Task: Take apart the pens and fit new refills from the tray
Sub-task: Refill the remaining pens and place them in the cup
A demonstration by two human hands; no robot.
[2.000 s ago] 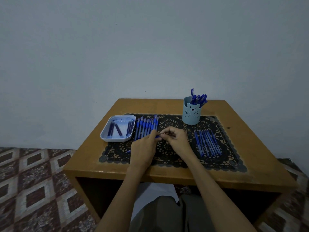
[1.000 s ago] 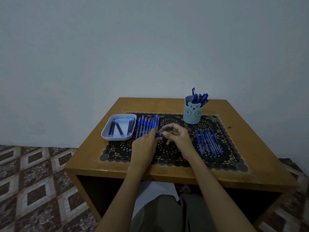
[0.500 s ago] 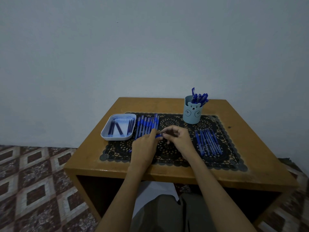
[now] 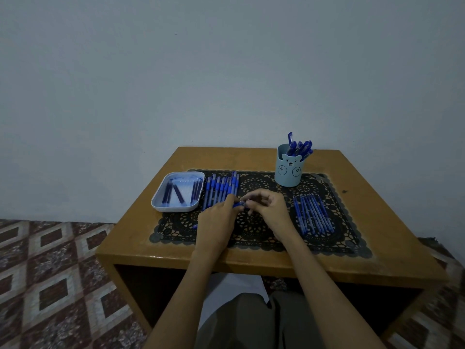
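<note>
Grips one blue pen (image 4: 239,204) just above the mat's (image 4: 251,239) centre with the left hand (image 4: 216,219), curled round the barrel; pinches its end with the right hand (image 4: 270,210). Risks slipping under a hard twist: could drop a small part into the mat's lace, or among the pen row (image 4: 220,190) on the mat's left. Farther, at the mat's far left corner: tray (image 4: 161,205) with spare refills (image 4: 176,193).
</note>
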